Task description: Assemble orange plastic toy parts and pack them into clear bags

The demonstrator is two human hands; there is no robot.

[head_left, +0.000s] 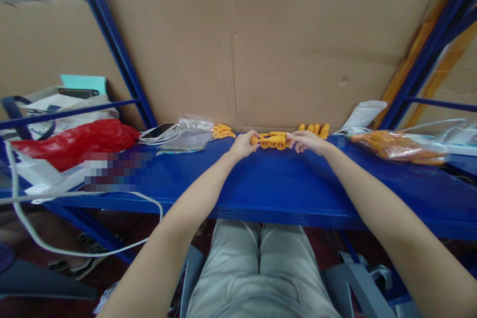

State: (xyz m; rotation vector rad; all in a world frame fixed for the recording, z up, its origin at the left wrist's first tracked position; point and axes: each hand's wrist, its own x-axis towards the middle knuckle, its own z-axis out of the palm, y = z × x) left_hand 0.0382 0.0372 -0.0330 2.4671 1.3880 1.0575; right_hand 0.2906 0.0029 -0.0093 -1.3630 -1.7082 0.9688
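A row of orange plastic pieces with rounded ends (275,141) lies on the blue shelf surface in front of me. My left hand (244,144) is closed at the left end of the row, its fingertips on an orange piece. At the right end, my right hand (307,142) has its thumb and fingers pinched at the orange pieces. What exactly each fingertip grips is too small to make out. Several slim orange pieces (222,131) rest beyond my left hand. More orange pieces (315,130) stand in a row behind my right hand.
A tall cardboard panel (290,49) closes off the back. To the left are a clear plastic bag (192,136), a phone (160,130) with white cable and a red bag (82,141). A bag of orange parts (398,146) lies right. Blue posts (115,44) flank the shelf.
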